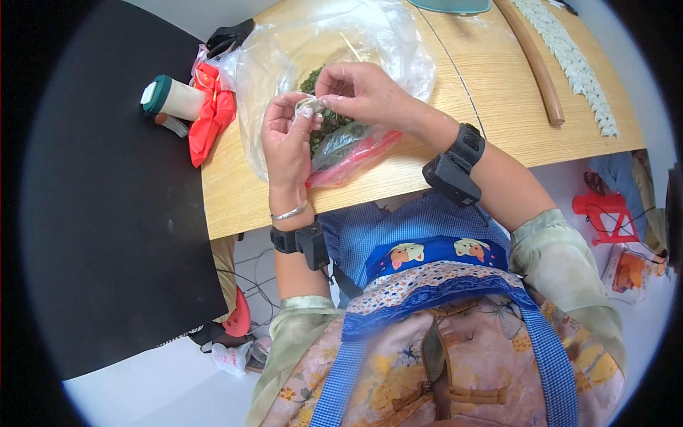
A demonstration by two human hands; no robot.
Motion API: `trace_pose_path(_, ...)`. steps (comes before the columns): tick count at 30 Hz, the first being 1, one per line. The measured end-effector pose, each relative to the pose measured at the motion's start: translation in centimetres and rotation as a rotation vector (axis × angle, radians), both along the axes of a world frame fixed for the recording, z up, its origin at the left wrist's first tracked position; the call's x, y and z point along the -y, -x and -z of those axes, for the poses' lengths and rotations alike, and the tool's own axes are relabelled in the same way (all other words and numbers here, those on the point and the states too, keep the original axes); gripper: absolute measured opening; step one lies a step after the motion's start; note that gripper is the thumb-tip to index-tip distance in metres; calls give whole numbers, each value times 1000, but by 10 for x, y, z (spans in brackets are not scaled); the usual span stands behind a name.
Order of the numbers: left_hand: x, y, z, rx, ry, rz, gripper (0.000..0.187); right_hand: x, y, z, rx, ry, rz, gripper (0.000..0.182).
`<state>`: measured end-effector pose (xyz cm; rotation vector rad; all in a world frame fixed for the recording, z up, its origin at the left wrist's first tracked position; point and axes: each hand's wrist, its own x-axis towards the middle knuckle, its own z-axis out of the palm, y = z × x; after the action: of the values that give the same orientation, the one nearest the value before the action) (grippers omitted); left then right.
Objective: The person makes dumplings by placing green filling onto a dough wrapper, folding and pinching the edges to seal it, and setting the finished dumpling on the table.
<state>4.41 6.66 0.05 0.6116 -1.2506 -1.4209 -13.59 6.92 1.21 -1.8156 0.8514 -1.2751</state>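
Note:
Between my two hands, over a clear plastic bag [267, 53], is a small pale piece of dough [308, 107]. My left hand [286, 139] holds it with the thumb and curled fingers. The thumb and index finger of my right hand [363, 92] pinch its right edge. Whitish powder or dough marks the fingertips. Chopped green filling [334, 122] lies in the bag just below and behind the hands, partly hidden by them. A light stick [351, 48] leans inside the bag.
A wooden rolling pin [537, 64] and a row of pale folded dough pieces [573, 60] lie at the right. A green-lidded cup [174, 98] and a red bag [212, 114] are at the left. The table's near edge [263, 220] runs before my body.

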Motion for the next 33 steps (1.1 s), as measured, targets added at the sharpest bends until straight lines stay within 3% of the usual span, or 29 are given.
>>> trace_pose_path(33, 0, 0, 4, 83, 80, -55, 16, 0, -1, 3, 58, -3, -8, 7)
